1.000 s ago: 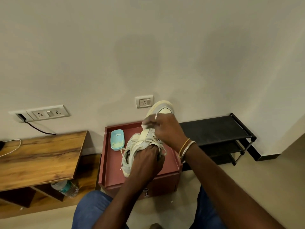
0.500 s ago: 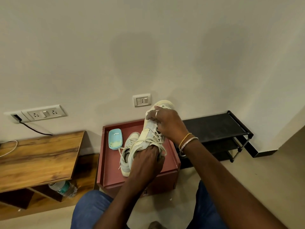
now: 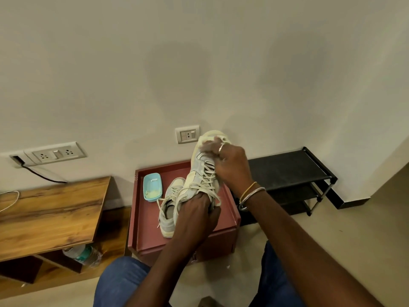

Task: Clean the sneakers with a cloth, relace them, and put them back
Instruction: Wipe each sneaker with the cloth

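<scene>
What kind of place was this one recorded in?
Probably a room in a home, perhaps near an entrance: a black shoe rack stands against the wall, a low wooden table sits below wall sockets, and a water bottle lies on its lower shelf.

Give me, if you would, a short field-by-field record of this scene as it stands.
held sneaker: raised, toe end up, laced
left hand: grips its heel end
right hand: at the toe, seemingly pinching a pale cloth, which is blurred
second sneaker: lies on the red cabinet, laces loose
blue dish: on the cabinet, left of the second sneaker
black rack: right of the cabinet
</scene>
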